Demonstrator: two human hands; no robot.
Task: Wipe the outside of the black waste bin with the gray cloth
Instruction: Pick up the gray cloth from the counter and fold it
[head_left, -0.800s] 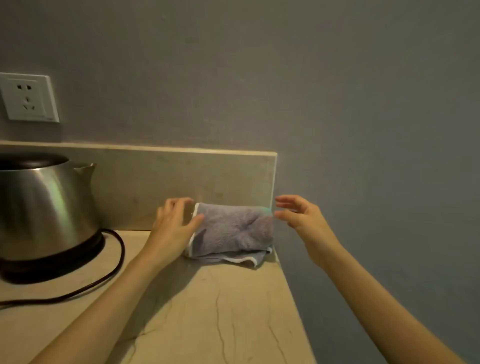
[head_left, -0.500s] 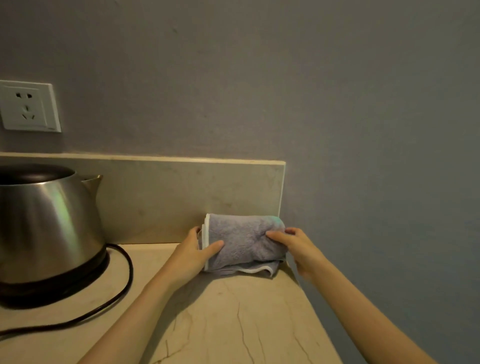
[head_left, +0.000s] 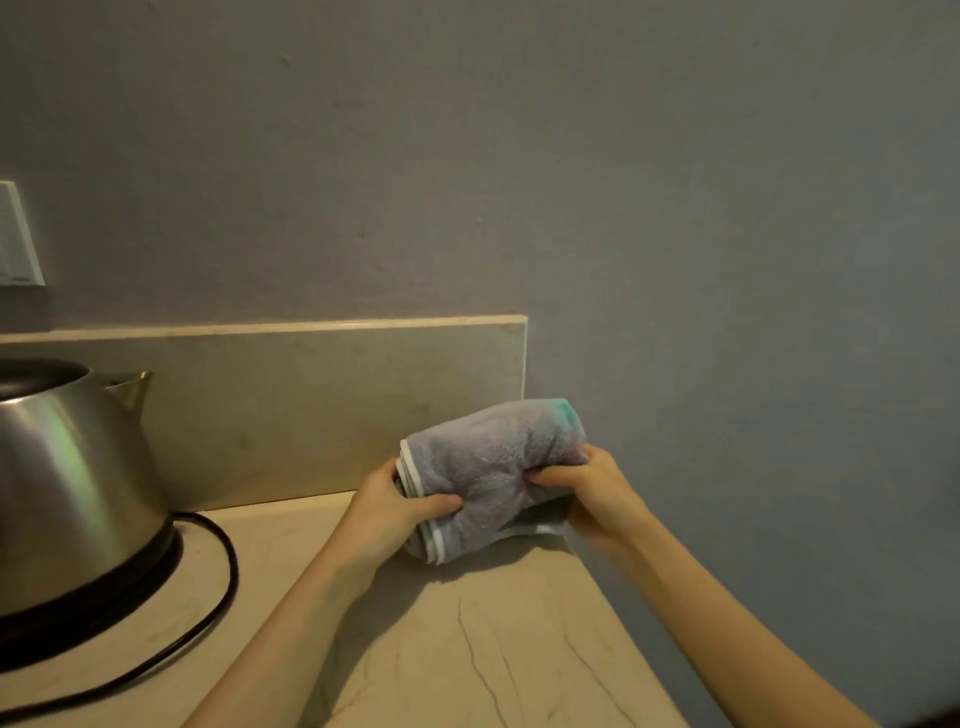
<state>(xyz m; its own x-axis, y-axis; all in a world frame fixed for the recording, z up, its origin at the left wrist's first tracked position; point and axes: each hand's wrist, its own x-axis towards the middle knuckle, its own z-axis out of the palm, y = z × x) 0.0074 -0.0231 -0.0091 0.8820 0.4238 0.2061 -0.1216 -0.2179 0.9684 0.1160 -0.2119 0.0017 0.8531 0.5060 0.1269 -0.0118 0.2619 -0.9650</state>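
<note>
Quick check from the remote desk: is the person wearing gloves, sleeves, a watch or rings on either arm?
Nothing worn shows. The left hand and right hand are bare, with no gloves, and no rings or watch visible. Both forearms are uncovered down to the frame's bottom edge, so no sleeve appears. No markings, straps or cables on either arm.

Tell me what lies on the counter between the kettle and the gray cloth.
In the head view, only the kettle's black cord and bare countertop lie between the kettle and the gray cloth.
</note>
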